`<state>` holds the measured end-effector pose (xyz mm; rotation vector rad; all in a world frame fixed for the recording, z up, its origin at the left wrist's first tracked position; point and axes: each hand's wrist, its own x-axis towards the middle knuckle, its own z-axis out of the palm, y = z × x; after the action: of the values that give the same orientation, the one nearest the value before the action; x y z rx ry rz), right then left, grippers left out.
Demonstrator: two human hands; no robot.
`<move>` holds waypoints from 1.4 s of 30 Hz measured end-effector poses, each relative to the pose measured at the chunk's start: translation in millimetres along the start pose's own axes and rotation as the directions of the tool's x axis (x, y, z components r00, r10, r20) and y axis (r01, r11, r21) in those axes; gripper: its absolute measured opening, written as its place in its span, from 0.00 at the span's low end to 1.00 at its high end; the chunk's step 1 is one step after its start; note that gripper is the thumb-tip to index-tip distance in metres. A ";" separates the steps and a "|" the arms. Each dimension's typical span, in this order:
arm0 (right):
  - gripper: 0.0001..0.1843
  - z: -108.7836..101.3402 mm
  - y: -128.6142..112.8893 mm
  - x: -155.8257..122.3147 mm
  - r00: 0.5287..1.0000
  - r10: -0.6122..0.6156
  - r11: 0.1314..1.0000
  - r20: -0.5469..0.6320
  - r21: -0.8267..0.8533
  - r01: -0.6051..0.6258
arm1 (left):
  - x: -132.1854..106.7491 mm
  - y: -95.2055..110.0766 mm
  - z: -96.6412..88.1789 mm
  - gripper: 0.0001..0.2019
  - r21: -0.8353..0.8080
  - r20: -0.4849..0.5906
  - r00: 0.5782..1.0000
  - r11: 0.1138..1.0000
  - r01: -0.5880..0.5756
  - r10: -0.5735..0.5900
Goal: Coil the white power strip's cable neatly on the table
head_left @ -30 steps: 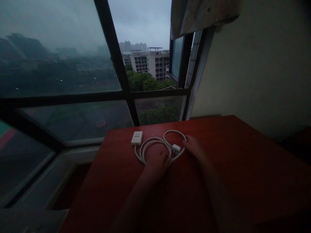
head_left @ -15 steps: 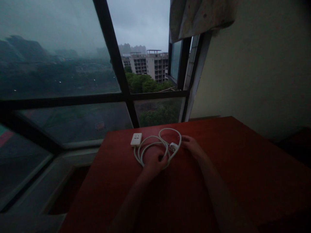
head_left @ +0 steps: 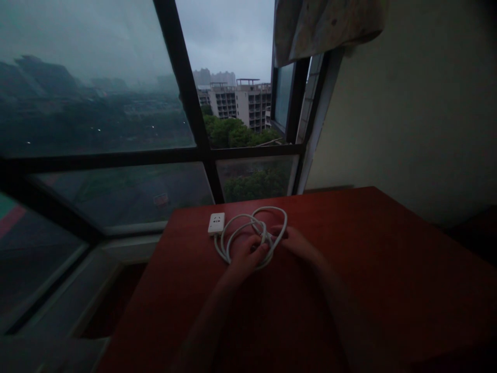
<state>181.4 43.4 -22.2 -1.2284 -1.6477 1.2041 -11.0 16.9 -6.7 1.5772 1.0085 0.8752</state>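
Observation:
A white extension cord lies in loose loops on the reddish-brown table. Its socket block rests at the left end, holes facing up. My left hand is closed around the cable at the near right part of the coil. From the right, my right hand reaches in under the outer loop. Its fingers are closed at the plug end, close to the left fingertips. The plug is mostly covered by these fingers, and dim light blurs the detail.
The table reaches to the window frame at the back and toward the wall on the right. An open window sash and a hanging curtain are above the far edge.
My right hand has moved left, from beside the loop onto the plug, which is now mostly covered. My left hand stays on the cable, its fingers slightly shifted. The view has shifted slightly.

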 end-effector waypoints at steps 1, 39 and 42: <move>0.14 1.3 -1.7 0.1 1.000 -0.017 1.000 0.025 -0.007 0.017 | 0.5 0.0 -0.7 0.14 -0.029 0.007 1.000 0.999 0.021 -0.020; 0.22 36.7 -51.8 -16.9 0.983 -0.106 0.895 0.148 0.444 0.029 | -14.2 52.3 -29.3 0.12 0.384 -0.063 0.965 0.899 -0.212 0.254; 0.19 39.4 -47.7 -15.9 0.995 -0.093 0.925 0.046 0.373 0.069 | -15.0 53.7 -29.8 0.13 0.346 -0.007 0.972 0.912 -0.219 0.235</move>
<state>136.4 13.5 11.9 -0.8851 -1.4141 1.4350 -34.3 7.2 51.3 2.0101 1.0691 0.9344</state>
